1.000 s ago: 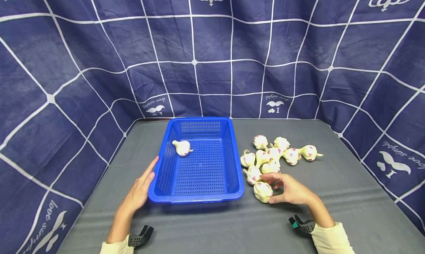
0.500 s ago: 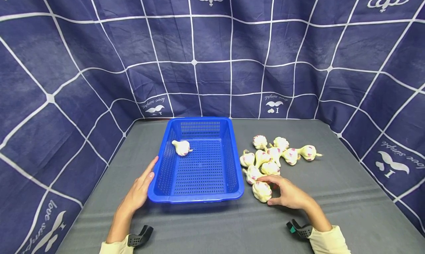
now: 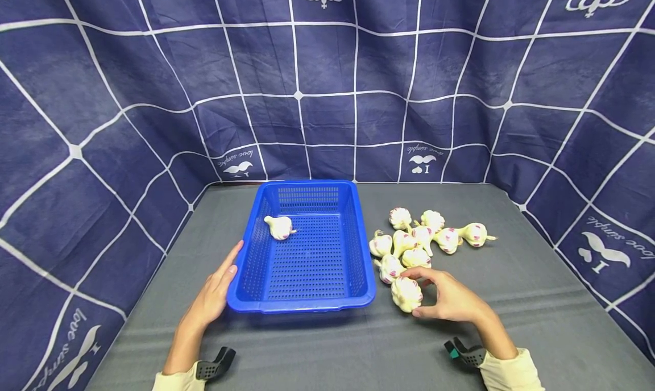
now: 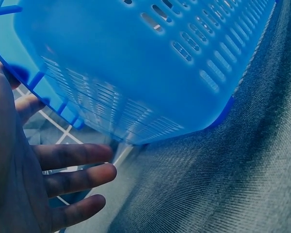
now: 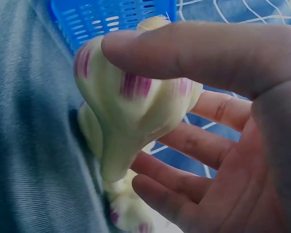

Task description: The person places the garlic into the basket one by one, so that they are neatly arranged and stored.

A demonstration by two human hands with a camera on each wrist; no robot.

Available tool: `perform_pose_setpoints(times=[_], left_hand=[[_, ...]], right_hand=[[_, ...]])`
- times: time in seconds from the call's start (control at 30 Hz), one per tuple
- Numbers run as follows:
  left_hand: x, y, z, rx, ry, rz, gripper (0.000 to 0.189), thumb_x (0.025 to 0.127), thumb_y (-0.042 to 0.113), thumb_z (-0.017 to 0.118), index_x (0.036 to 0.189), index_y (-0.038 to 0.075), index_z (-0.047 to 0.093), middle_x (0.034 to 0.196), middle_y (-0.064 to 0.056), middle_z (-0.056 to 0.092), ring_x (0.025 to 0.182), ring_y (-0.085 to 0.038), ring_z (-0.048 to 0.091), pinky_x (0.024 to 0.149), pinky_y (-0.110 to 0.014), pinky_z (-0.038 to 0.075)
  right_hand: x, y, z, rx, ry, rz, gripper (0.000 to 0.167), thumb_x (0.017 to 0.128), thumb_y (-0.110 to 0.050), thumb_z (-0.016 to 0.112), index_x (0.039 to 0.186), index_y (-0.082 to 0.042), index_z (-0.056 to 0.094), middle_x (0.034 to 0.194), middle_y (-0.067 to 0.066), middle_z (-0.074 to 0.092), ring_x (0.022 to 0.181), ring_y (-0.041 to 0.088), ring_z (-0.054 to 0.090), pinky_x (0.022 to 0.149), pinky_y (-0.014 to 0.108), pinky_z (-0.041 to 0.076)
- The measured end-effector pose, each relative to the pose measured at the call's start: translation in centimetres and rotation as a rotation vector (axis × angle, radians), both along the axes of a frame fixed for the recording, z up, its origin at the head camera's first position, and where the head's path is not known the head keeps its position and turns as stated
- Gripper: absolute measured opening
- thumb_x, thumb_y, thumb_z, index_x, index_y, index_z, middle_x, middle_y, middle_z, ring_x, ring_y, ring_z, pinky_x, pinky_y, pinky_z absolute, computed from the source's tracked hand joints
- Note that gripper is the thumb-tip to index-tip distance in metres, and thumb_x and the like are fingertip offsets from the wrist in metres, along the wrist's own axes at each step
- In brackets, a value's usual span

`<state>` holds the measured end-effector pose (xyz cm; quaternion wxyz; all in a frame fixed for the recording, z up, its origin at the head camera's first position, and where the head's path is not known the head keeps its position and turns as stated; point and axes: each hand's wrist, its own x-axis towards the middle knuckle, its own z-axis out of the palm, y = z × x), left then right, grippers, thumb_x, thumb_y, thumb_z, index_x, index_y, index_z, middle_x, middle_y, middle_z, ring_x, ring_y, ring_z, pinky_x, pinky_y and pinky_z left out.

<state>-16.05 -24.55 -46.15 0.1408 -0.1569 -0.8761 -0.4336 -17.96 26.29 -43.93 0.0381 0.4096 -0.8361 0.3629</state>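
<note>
In the head view my right hand (image 3: pixel 450 296) pinches a white garlic bulb (image 3: pixel 406 294) between thumb and fingers, at the near end of a group of bulbs. The right wrist view shows the thumb across this purple-streaked bulb (image 5: pixel 131 102), its stem pointing down and the fingers behind it. My left hand (image 3: pixel 211 297) rests against the left rim of a blue plastic basket (image 3: pixel 302 307). Seen from the left wrist, thumb and forefinger touch the basket rim while the other fingers stretch out straight. One garlic bulb (image 3: pixel 281 228) lies inside the basket, towards its back left.
Several more garlic bulbs (image 3: pixel 404 243) lie close together to the right of the basket; one bulb (image 3: pixel 476 234) is at their far right. Grey cloth (image 3: pixel 317 351) covers the table. A blue curtain with white lines (image 3: pixel 327 118) hangs behind and at both sides.
The right hand shifted slightly left, then a touch back to the right, and the garlic bulb at its fingers has turned a little. My left hand and the basket have stayed put.
</note>
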Motion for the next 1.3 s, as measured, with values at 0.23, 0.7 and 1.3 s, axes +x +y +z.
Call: perform_pose_setpoints(times=[0.23, 0.7, 1.3], left_hand=[[0.0, -0.1, -0.2, 0.014, -0.015, -0.001, 0.049, 0.108, 0.02, 0.031, 0.157, 0.016, 0.029, 0.155, -0.019, 0.034, 0.131, 0.013, 0.025, 0.102, -0.004, 0.017], [0.0, -0.1, -0.2, 0.001, -0.012, 0.003, 0.049, 0.108, 0.02, 0.031, 0.157, 0.017, 0.03, 0.155, -0.02, 0.036, 0.132, 0.008, 0.028, 0.101, -0.004, 0.018], [0.0, 0.0, 0.0, -0.006, -0.024, 0.008, 0.049, 0.108, 0.021, 0.03, 0.157, 0.018, 0.029, 0.154, -0.019, 0.036, 0.138, -0.012, 0.034, 0.101, -0.005, 0.018]], right_hand=[[0.0, -0.1, 1.2, -0.015, 0.012, 0.048, 0.069, 0.064, -0.011, 0.092, 0.125, -0.009, 0.06, 0.115, 0.002, 0.067, 0.101, 0.014, 0.064, 0.086, 0.033, 0.053], [-0.8, -0.7, 3.2, -0.087, 0.018, -0.01, 0.065, 0.065, -0.021, 0.094, 0.122, -0.01, 0.064, 0.11, -0.001, 0.068, 0.087, 0.011, 0.064, 0.078, 0.031, 0.054], [-1.7, -2.4, 4.9, -0.06, 0.067, -0.058, 0.068, 0.058, -0.018, 0.097, 0.118, -0.01, 0.066, 0.102, -0.004, 0.067, 0.083, 0.012, 0.059, 0.068, 0.027, 0.049]])
